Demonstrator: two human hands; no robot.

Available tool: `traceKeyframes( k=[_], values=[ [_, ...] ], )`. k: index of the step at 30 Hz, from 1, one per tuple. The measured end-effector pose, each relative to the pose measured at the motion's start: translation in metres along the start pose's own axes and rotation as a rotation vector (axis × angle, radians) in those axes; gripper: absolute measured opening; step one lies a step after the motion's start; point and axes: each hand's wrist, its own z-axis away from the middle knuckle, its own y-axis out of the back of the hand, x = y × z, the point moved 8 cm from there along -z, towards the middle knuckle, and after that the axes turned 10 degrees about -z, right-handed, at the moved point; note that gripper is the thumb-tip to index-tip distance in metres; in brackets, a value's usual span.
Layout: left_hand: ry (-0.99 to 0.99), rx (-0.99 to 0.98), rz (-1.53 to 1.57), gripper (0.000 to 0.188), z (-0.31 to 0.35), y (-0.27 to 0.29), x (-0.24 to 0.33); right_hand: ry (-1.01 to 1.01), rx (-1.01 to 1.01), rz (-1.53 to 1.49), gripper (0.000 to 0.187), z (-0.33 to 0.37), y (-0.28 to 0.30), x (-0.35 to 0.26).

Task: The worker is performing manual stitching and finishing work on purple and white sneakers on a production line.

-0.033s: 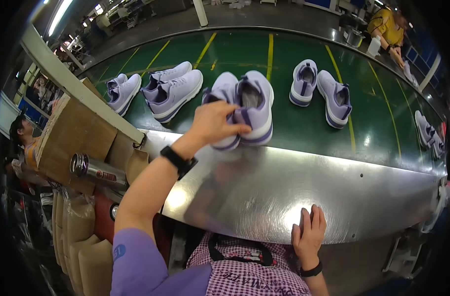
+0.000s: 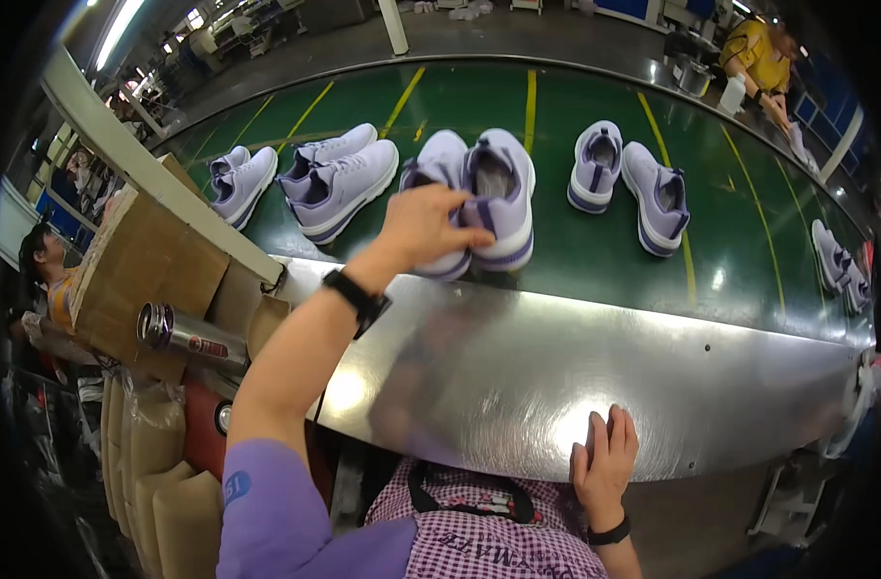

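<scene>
The left hand (image 2: 423,224) reaches out over the shiny metal desk (image 2: 576,367) to the near edge of the green conveyor belt (image 2: 556,256), and its fingers (image 2: 460,214) are closed around the heel of a lavender sneaker (image 2: 439,198), the left one of a pair standing side by side at the belt's near edge. Its mate, the second lavender sneaker (image 2: 500,193), stands touching it on the right, opening upward, toe pointing away from the person. A black wristband (image 2: 357,300) sits on the left wrist, and the forearm runs back to a purple sleeve (image 2: 276,521). The right hand (image 2: 605,465) rests at the near rim of the desk, its fingers spread apart and lying flat on the metal, holding nothing. Further along the belt, another pair of lavender sneakers (image 2: 344,183) lies to the left, and a third pair (image 2: 629,183) stands to the right, well apart from the held one. To the left of the desk stands a cardboard box (image 2: 146,270), with a metal can (image 2: 185,333) lying on its side just beside it. At the far right, a person in a yellow top (image 2: 759,58) works beyond the belt.
</scene>
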Motion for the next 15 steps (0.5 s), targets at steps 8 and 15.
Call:
traceKeyframes(
  k=[8,15],
  values=[
    [0.190,0.043,-0.088,0.055,-0.075,-0.021,-0.093,-0.004,-0.029,0.019,0.049,-0.001,-0.006,-0.002],
    [0.345,0.137,-0.199,0.050,0.048,0.016,-0.171,-0.021,-0.105,0.035,0.048,0.002,-0.011,0.004]
  ],
)
